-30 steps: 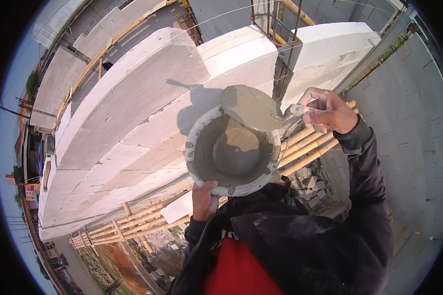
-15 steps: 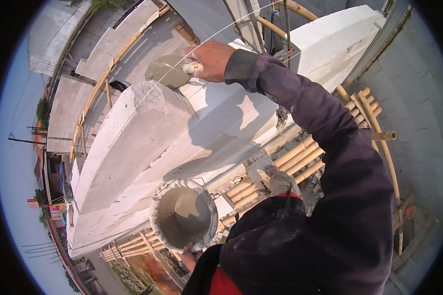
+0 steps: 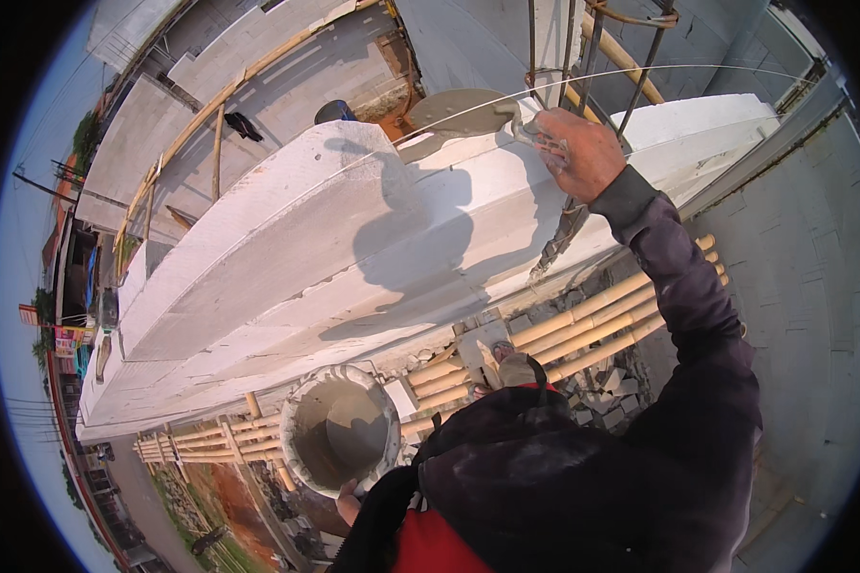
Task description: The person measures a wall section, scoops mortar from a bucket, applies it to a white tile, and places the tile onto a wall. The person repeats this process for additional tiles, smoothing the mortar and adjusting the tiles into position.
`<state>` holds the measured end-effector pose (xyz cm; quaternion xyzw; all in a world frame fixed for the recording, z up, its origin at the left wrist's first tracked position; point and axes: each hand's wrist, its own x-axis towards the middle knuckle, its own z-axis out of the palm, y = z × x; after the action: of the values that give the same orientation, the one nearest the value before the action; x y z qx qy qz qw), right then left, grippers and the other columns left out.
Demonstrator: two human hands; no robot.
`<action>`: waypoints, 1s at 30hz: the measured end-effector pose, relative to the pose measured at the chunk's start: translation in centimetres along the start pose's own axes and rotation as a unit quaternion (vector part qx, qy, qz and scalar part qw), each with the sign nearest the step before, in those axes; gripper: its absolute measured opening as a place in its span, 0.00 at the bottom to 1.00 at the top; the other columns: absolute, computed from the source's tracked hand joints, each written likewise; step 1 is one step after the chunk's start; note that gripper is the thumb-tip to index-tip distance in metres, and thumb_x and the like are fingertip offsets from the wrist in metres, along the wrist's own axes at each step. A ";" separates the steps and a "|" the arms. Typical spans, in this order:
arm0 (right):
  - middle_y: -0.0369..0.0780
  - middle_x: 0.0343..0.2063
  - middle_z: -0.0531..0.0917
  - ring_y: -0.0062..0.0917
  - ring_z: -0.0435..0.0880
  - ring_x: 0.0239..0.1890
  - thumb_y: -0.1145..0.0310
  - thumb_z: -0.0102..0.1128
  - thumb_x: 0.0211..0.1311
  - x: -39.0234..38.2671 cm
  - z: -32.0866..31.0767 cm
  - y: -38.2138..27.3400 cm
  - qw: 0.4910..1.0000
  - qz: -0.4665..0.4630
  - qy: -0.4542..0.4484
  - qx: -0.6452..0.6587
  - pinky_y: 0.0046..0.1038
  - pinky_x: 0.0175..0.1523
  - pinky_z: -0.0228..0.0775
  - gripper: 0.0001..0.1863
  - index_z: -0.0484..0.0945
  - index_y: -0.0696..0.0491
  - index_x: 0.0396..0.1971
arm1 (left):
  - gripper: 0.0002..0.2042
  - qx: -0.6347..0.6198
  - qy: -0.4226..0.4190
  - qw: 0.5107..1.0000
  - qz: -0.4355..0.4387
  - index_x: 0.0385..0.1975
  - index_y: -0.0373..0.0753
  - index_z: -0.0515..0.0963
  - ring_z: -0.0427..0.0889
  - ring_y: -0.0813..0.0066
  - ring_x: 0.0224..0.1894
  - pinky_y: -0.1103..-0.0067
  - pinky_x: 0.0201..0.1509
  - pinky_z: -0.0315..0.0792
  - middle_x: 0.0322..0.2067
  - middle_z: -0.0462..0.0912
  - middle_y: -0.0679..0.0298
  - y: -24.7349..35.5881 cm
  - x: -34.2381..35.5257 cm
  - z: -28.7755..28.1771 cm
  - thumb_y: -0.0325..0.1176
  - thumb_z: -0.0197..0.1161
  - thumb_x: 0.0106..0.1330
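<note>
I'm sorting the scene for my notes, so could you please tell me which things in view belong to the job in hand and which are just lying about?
In use:
right hand
trowel
left hand
mortar bucket
white block wall

Just about:
bamboo poles
rebar
rubble

Bright daylight casts a sharp shadow on the white block wall [image 3: 287, 258]; fisheye bends edges, black vignette corners, little blur.

White block wall [image 3: 287, 277], running from seven o'clock to two o'clock, top course bare and pale. A thin string line [image 3: 640, 76] stretches above its far end at one o'clock. Bamboo scaffold poles [image 3: 583, 320] lie alongside its base at four o'clock, with rubble [image 3: 612, 387] beneath.
</note>
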<state>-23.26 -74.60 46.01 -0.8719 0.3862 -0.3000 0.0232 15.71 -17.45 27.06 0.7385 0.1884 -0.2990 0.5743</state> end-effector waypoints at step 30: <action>0.46 0.28 0.79 0.44 0.81 0.30 0.74 0.67 0.48 -18.3 14.1 -18.4 0.965 -0.096 -0.182 0.160 0.40 0.34 0.72 0.18 0.73 0.61 0.39 | 0.26 -0.049 -0.135 0.916 0.374 0.56 0.28 0.70 0.82 0.52 0.31 0.66 0.36 0.74 0.26 0.79 0.42 -4.5 -6.8 20.4 0.27 0.55 0.54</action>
<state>-13.03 -51.89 30.22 -0.9298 0.2370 -0.1949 0.2034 3.23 -35.37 24.99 0.6785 -0.1664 -0.1493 0.6998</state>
